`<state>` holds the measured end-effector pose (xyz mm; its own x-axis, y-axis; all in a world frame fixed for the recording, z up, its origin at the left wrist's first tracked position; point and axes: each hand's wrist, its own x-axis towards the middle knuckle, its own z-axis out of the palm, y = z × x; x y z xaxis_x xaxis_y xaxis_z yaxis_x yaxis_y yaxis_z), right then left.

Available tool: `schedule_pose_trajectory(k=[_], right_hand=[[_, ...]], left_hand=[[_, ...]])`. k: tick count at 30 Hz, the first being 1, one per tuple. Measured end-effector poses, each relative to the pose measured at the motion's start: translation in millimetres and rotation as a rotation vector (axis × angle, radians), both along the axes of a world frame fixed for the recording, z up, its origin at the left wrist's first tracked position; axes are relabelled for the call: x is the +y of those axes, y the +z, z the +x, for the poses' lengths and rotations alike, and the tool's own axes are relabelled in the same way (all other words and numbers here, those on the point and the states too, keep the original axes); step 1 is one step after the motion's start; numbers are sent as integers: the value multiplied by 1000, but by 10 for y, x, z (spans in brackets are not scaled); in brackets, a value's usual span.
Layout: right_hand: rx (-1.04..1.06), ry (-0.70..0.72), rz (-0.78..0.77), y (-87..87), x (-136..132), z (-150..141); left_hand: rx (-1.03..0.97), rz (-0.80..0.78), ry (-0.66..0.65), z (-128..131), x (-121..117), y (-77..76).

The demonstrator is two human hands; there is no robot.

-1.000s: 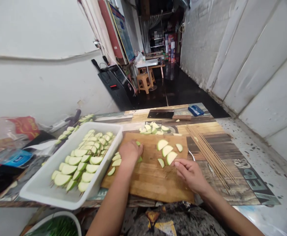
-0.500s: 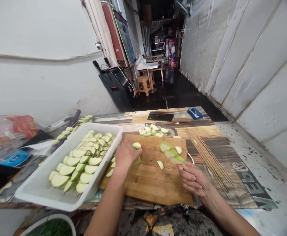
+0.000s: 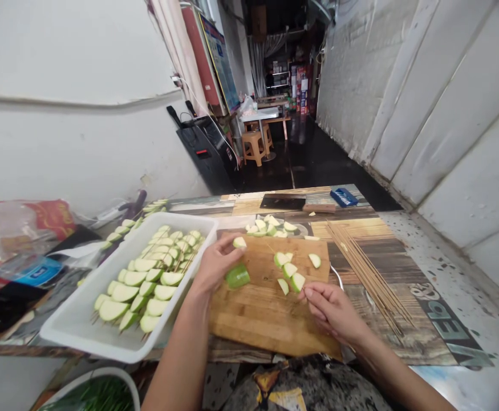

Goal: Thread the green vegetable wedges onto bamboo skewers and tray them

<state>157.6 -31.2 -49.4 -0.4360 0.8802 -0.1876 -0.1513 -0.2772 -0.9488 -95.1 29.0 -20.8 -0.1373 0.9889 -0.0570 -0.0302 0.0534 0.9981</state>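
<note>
My left hand [image 3: 217, 262] pinches a half-moon zucchini slice [image 3: 239, 243] between thumb and fingertips, above the left part of the wooden cutting board [image 3: 258, 319]. Below those fingers lies a green zucchini piece [image 3: 238, 277], cut side hidden. In my right hand [image 3: 332, 308], closed near the board's right edge, is a thin bamboo skewer [image 3: 270, 247] pointing up and left. Several green-edged slices [image 3: 289, 269] are threaded along it. Loose slices [image 3: 315, 261] rest on the board.
Left of the board stands a white plastic tray [image 3: 56, 331] with rows of skewered slices. Bare skewers [image 3: 369, 274] lie to the right. Behind are a pile of cut pieces [image 3: 270, 225], a cleaver [image 3: 283, 201] and a blue box [image 3: 344, 197]. A bowl of greens [image 3: 104, 394] sits low left.
My right hand has turned the skewer, so the slices' pale cut faces now show toward me. My left hand, still pinching a slice, has drawn slightly back, uncovering the green piece. The view shifted slightly.
</note>
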Motion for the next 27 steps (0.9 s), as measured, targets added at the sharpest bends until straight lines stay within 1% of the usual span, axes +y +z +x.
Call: schedule_pose_trajectory(k=[2,4,7,9,12,15,18,21,24,27], right_hand=[[-67,13,101,16,-23,2],[-137,31,198,48,-52,9],[-269,39,333,103,-93,16],[-358,29,416,131,-110,16],[-453,-3,516,159,-115,9],[-516,-28,576,173,-109,-5],[-562,-23,600,167,-105,-17],[-583,-8,622,149,-109,-23],[-613,3,648,138,-121,-22],[-644,29,669,143,-141,-18]], left_hand=[[-306,-26,-90,50,-21,20],[-503,-50,-141,93,-42,48],[-702,-94,-209,137,-48,72],[-789,-120,-244,157,-32,67],[-812,-151,-230,181,-1,36],[-766,-171,-156,205,17,-3],[-740,-194,-91,232,23,-28],[-734,-260,-29,268,33,-30],[-785,-325,74,313,54,-29],[-846,-330,156,350,79,-52]])
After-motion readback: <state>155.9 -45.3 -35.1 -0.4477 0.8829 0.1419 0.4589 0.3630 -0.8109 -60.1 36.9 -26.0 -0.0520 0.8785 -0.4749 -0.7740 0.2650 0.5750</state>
